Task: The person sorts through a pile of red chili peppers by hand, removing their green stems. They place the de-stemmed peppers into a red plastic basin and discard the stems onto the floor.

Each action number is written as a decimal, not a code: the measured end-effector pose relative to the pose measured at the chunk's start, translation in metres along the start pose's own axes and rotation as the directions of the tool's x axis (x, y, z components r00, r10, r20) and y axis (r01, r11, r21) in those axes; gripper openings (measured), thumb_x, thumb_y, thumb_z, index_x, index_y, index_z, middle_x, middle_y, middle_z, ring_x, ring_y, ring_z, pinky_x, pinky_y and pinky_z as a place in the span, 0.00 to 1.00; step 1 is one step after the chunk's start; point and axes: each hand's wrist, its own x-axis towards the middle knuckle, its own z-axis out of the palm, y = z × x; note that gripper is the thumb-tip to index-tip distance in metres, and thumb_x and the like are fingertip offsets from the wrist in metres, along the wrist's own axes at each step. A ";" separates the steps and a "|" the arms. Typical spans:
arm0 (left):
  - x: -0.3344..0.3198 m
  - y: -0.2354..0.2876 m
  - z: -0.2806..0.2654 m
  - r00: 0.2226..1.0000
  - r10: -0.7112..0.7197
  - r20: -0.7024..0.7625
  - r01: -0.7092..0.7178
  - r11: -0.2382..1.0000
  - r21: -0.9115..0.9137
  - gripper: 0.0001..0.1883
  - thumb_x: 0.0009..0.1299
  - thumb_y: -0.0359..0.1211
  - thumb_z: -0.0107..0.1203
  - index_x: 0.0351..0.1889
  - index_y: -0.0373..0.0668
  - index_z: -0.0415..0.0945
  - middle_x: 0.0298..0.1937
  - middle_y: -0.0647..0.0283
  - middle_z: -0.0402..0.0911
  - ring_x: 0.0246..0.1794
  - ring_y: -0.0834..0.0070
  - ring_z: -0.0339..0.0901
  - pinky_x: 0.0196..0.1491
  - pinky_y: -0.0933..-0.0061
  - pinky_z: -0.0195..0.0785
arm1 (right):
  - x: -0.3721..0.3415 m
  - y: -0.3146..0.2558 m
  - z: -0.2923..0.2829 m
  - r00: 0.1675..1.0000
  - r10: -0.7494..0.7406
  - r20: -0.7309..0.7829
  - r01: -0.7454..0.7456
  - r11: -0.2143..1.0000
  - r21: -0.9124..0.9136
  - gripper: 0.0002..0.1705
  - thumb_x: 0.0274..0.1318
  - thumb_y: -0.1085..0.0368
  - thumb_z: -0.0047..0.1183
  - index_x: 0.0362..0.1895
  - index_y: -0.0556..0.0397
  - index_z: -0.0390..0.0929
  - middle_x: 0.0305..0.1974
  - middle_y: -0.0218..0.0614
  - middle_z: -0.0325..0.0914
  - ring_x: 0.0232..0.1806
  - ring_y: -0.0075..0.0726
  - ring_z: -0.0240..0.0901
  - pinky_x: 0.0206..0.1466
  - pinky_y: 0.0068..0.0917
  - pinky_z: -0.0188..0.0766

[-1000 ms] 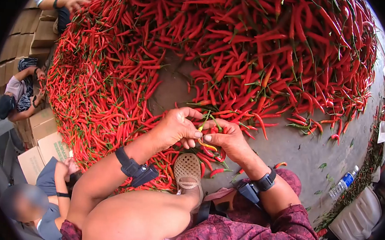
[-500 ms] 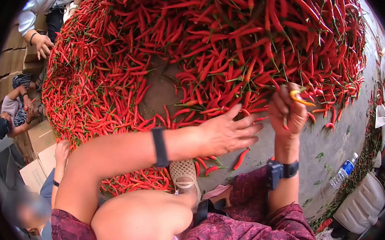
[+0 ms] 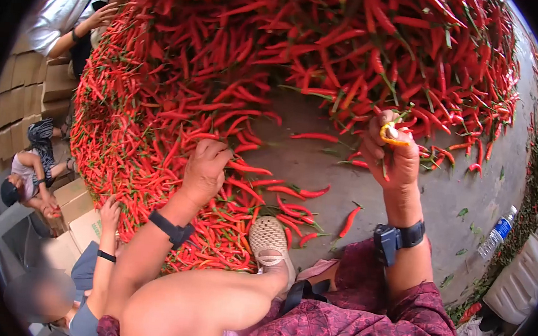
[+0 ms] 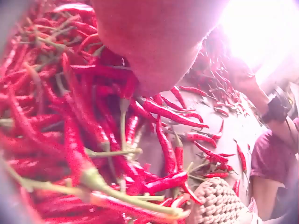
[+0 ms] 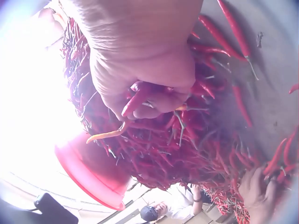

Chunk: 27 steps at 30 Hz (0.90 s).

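My right hand (image 3: 398, 155) is raised over the right edge of the heap and grips a few chilies. A yellow-orange chili (image 3: 394, 141) curves out near its thumb; in the right wrist view a red chili (image 5: 134, 101) pokes from the curled fingers. My left hand (image 3: 206, 170) lies low on the chili heap (image 3: 160, 123) at the left, back upward. Its fingers reach down among the chilies, their tips hidden in the head view; in the right wrist view they look spread over them. Loose red chilies (image 3: 308, 191) lie just right of it.
My sandalled foot (image 3: 269, 240) stands beside the heap on the grey floor (image 3: 319, 165). A water bottle (image 3: 497, 232) and a white plastic container (image 3: 519, 279) are at right. Cardboard boxes (image 3: 23, 76) and other people sit at left. A red basin (image 5: 88, 172) shows in the right wrist view.
Both hands worked together at first, then parted. The left hand swung right, then back left onto the heap, and the bare floor patch widened. The right hand rose rightward, still gripping chilies.
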 end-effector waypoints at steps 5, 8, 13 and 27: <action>-0.035 -0.014 -0.035 0.976 -0.177 0.123 0.211 0.903 -0.374 0.19 0.42 0.18 0.57 0.34 0.39 0.72 0.38 0.61 0.77 0.47 0.59 0.71 0.50 0.63 0.65 | 0.003 0.015 0.005 0.997 0.070 0.024 -0.069 0.997 -0.034 0.11 0.52 0.62 0.55 0.37 0.48 0.69 0.24 0.26 0.59 0.20 0.21 0.59 0.19 0.19 0.55; -0.053 -0.018 -0.049 0.925 -0.253 0.283 0.364 0.805 -0.468 0.15 0.44 0.18 0.59 0.31 0.38 0.74 0.37 0.61 0.79 0.45 0.67 0.74 0.50 0.67 0.67 | 0.001 0.020 0.003 0.996 0.081 0.040 -0.079 0.996 -0.044 0.12 0.52 0.62 0.55 0.39 0.49 0.70 0.24 0.27 0.60 0.20 0.22 0.58 0.19 0.18 0.55; -0.089 -0.052 -0.071 0.731 -0.444 0.518 0.669 0.320 -0.671 0.04 0.58 0.26 0.60 0.31 0.36 0.80 0.36 0.60 0.82 0.43 0.72 0.79 0.51 0.71 0.70 | -0.006 0.021 0.007 0.991 0.113 0.070 -0.109 0.993 -0.053 0.11 0.52 0.63 0.55 0.39 0.49 0.69 0.24 0.27 0.60 0.18 0.22 0.58 0.18 0.18 0.54; -0.088 -0.047 -0.100 0.626 -0.532 0.570 0.634 -0.078 -0.769 0.13 0.69 0.38 0.56 0.43 0.38 0.75 0.24 0.66 0.78 0.23 0.79 0.78 0.27 0.79 0.76 | -0.010 0.030 0.008 0.977 0.196 0.081 -0.190 0.979 -0.072 0.11 0.54 0.61 0.55 0.39 0.50 0.70 0.25 0.29 0.63 0.18 0.22 0.58 0.17 0.18 0.54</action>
